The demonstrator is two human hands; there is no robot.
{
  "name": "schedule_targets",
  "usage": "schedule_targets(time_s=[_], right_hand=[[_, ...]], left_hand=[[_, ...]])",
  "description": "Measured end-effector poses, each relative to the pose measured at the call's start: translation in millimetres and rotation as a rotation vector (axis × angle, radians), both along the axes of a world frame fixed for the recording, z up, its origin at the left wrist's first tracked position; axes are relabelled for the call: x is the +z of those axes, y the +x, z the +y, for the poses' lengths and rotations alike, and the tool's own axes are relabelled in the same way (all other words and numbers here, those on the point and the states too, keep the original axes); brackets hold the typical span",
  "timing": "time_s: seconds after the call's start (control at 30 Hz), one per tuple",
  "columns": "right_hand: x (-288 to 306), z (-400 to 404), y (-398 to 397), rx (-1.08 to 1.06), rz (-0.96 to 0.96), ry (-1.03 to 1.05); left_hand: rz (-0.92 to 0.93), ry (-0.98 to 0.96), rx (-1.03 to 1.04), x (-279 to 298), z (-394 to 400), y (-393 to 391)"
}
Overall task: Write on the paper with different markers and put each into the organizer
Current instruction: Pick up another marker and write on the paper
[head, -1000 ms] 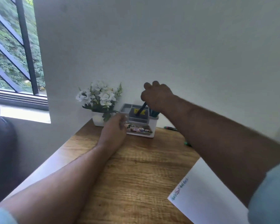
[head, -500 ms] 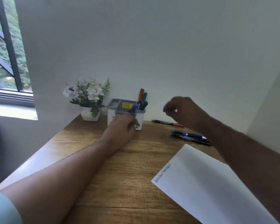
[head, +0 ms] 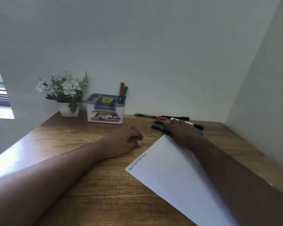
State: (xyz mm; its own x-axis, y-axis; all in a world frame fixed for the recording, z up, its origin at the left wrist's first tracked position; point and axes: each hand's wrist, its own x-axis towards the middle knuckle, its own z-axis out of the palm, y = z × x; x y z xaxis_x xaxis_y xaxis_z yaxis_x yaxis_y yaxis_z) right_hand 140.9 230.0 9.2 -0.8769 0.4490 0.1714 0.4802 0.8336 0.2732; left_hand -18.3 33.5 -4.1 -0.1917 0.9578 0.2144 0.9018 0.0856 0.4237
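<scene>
Much open room is offered by the wooden desk [head: 95, 180], though it is hemmed by walls at the back and right, so any lift is best drawn toward the near side. Its right half is covered by the paper [head: 178, 181], whose far corner lies just beside the loose markers [head: 155, 127]; a low drag could catch that edge. Three markers already stand in the organizer [head: 104, 110] by the back wall, next to the flower pot [head: 69, 110]. One marker should be singled out and pinched near its middle so its neighbours are not rolled. The right hand [head: 181, 132] is laid over the loose markers, fingers down; whether anything is clamped cannot be told. The left hand [head: 126, 141] rests loosely curled, holding nothing.
</scene>
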Motion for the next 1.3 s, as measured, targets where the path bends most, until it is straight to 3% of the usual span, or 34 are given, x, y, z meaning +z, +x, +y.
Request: schedule_targets(time_s=[0.1,0.17,0.27,0.33,0.4,0.43,0.67,0.77,0.83,1.0,1.13,1.3], right_hand=[[-2,6,-1,0.106,0.071,0.139],[4,3,-5,0.272,0.320,0.072],[22,-28,-15,0.489,0.781,-0.412],[31,-61,-21,0.516,0.904,-0.786],[33,-85,-24,0.536,0.902,-1.100],[32,-91,-23,0.559,0.887,-1.163],[41,-104,1,0.442,0.694,-1.244],[47,-98,12,0.390,0.564,-1.442],[51,-88,22,0.382,0.457,-1.598],[32,-68,33,0.326,0.680,-1.607],[-2,-64,24,0.223,0.856,-1.599],[2,-52,10,0.201,0.984,-1.523]], left_hand=[[0.013,0.016,0.001,0,1,1],[-0.040,0.030,0.012,-2,1,-1],[-0.181,0.142,0.021,0,-2,4],[-0.237,0.259,-0.011,5,-6,12],[-0.249,0.351,-0.035,11,-13,19],[-0.231,0.392,-0.039,13,-17,21],[-0.103,0.375,-0.160,18,-23,39],[-0.108,0.314,-0.204,16,-23,33],[-0.166,0.228,-0.119,14,-24,20],[-0.252,0.165,-0.002,13,-27,4],[-0.126,0.091,0.001,9,-21,9],[0.028,0.016,-0.052,11,-17,6]])
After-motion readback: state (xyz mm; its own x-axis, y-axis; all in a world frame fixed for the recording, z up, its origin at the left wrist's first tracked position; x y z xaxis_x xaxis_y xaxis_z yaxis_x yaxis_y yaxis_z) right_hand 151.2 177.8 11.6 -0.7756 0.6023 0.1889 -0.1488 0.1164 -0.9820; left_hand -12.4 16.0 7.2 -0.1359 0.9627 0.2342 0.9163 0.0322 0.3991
